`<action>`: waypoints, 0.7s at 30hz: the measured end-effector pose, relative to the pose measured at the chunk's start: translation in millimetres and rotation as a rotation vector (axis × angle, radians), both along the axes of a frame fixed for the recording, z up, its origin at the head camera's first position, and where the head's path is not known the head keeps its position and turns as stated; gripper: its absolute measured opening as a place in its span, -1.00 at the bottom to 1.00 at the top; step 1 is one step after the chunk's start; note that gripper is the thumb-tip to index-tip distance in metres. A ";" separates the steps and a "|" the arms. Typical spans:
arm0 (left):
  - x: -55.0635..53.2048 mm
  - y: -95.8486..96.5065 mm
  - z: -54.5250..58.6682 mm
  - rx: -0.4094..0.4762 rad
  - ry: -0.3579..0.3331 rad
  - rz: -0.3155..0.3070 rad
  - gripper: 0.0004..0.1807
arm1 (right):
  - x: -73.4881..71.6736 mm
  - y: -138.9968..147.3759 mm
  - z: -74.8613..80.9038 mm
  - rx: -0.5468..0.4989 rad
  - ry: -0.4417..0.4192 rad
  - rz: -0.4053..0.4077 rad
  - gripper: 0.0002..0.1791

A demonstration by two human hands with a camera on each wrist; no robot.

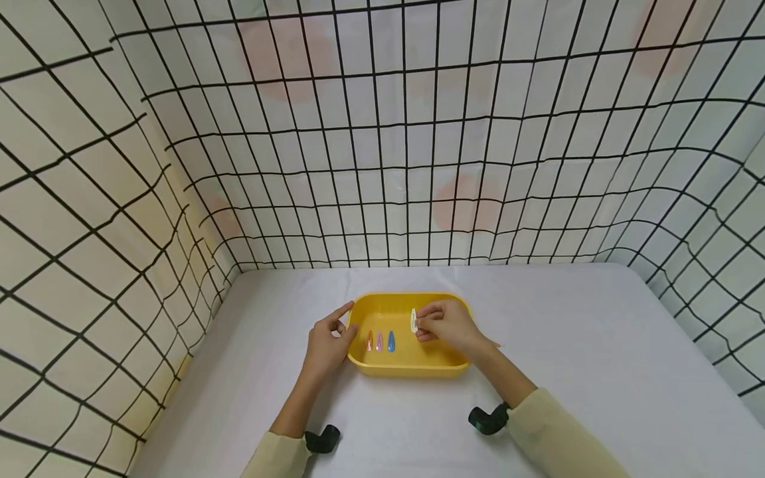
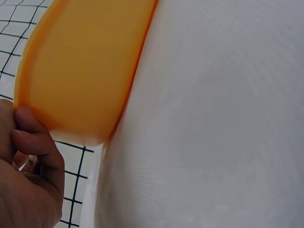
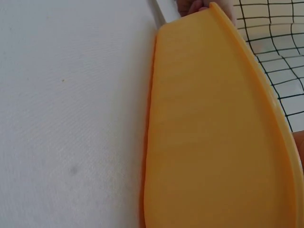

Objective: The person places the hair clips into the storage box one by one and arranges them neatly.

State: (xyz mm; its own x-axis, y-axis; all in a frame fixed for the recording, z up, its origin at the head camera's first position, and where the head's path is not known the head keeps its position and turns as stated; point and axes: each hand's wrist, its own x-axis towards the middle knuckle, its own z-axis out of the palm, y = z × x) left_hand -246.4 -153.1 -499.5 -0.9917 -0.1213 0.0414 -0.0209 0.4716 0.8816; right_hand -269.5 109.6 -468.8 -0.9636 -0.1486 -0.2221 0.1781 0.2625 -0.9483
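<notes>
A yellow plastic tray (image 1: 412, 372) sits on the white-covered table. Its left rim is gripped by my left hand (image 1: 327, 345), thumb over the edge; the left wrist view shows that hand's curled fingers (image 2: 45, 147) at the tray's end. Inside, toward the left, three snap hair clips lie side by side: an orange one (image 1: 369, 340), a pink one (image 1: 379, 340) and a blue one (image 1: 391, 341). My right hand (image 1: 447, 323) pinches a white hair clip (image 1: 414, 320) upright above the tray floor. The right wrist view shows mostly the tray's outer wall (image 3: 204, 114).
Black wire mesh (image 1: 406, 166) rises behind the table and along both sides, with pale cloth behind it. A small orange tip (image 1: 497, 344) shows beside my right wrist, mostly hidden. White cloth (image 1: 597, 345) covers the tabletop around the tray.
</notes>
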 end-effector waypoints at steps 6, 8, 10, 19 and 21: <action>0.4 2.4 -0.3 -0.002 -0.003 0.015 -0.44 | -1.5 -4.7 -5.1 0.092 0.012 0.023 -0.85; 0.6 3.3 0.4 0.004 -0.007 0.023 -0.44 | -1.7 -5.6 -5.7 0.120 0.011 0.038 -0.87; 0.8 4.0 1.1 0.010 -0.013 0.027 -0.44 | -1.6 -6.2 -6.1 0.140 0.009 0.055 -0.88; 0.6 5.3 2.0 0.013 -0.033 0.041 -0.43 | -2.7 -12.8 -10.3 0.199 -0.005 0.122 -0.92; 0.9 5.1 1.1 0.009 -0.028 0.040 -0.43 | -2.6 -15.5 -10.3 0.206 -0.011 0.124 -0.93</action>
